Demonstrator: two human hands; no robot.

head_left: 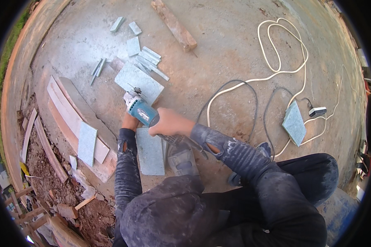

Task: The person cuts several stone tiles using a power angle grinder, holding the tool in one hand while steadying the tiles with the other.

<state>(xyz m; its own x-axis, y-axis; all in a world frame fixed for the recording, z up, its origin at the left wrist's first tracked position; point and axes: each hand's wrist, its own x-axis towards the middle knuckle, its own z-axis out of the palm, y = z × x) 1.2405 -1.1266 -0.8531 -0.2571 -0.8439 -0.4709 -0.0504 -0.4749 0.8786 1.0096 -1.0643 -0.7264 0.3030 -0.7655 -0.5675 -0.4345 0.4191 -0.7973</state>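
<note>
A teal angle grinder point(142, 111) with a silver head and a disc seen nearly edge-on is over a pale grey-green stone tile point(150, 84) on the ground. My right hand point(169, 122) is closed around the rear of its body. Close against the grinder's left side is my left hand point(130, 122); the tool hides its fingers, so its grip does not show. Just nearer to me lies another stone tile point(150, 154), partly under the right forearm. Beyond the grinder are several narrow cut strips point(149, 57) and a small square piece point(133, 46).
A wooden block point(174, 24) lies at the far side. Looped white cable point(272, 74) and dark cord point(256, 96) run across the right, near a tile point(294, 123) and power socket point(317, 111). Boards point(64, 103) with a leaning tile point(87, 143) stand left, beside dirt and rubble.
</note>
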